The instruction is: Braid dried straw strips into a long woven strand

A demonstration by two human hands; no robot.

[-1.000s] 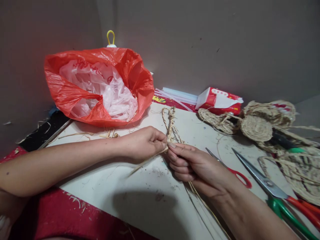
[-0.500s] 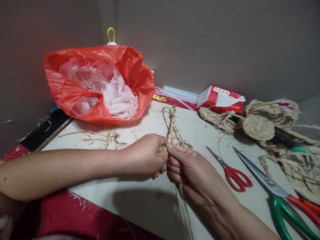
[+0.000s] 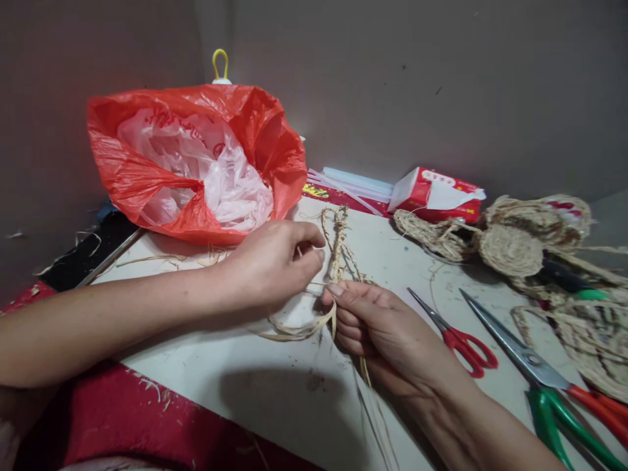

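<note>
braided straw cord (image 3: 337, 252): one, on the white board (image 3: 196, 386), mid-view, upper part lying beyond the hands; lower end hidden by the right hand (image 3: 377, 320), its thumb and forefinger closed in a pinch on it, other fingers curled.
left hand (image 3: 279, 265): half-curled, slight gap between thumb and forefinger; whether it grips a strand, cannot tell.
loose strands (image 3: 299, 333): looped below the left hand, count unclear; more trail below the right hand, ends indistinct.
changed since the earlier frame: left hand lifted off the right, up and leftward; looped strands now exposed.
scissors, two: small red-handled pair (image 3: 461, 340), whole; large pair (image 3: 534, 366), one green and one red handle, cut off at the frame edge.
woven straw pieces (image 3: 510, 248): several, overlapping, right side, uncountable.
tissue packet (image 3: 436, 196): one.
red plastic bag (image 3: 196, 163): one, open, white plastic inside, contents beneath hidden.
</note>
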